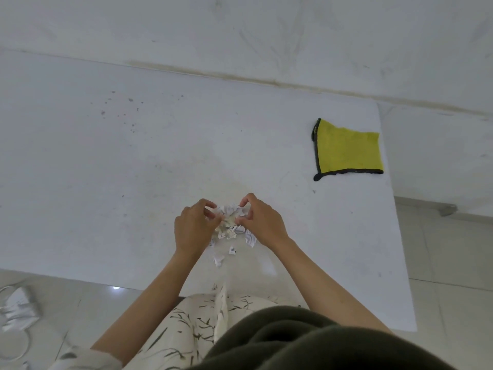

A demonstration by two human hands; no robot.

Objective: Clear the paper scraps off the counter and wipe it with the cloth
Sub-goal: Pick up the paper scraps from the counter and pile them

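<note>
A heap of white paper scraps (230,221) lies on the white counter (106,169) near its front edge. My left hand (192,227) curls its fingers round the heap's left side. From the right, my right hand (261,219) pinches into the heap with thumb and fingers. A few loose scraps (219,260) lie just in front of the heap, between my wrists. The yellow cloth (349,152) with a dark border lies flat at the counter's right side, far from both hands.
Small dark specks (125,108) dot the counter's far left part. The counter ends at a right edge (397,236) with tiled floor beyond. White objects with cords (18,311) lie on the floor at lower left. A wall rises behind the counter.
</note>
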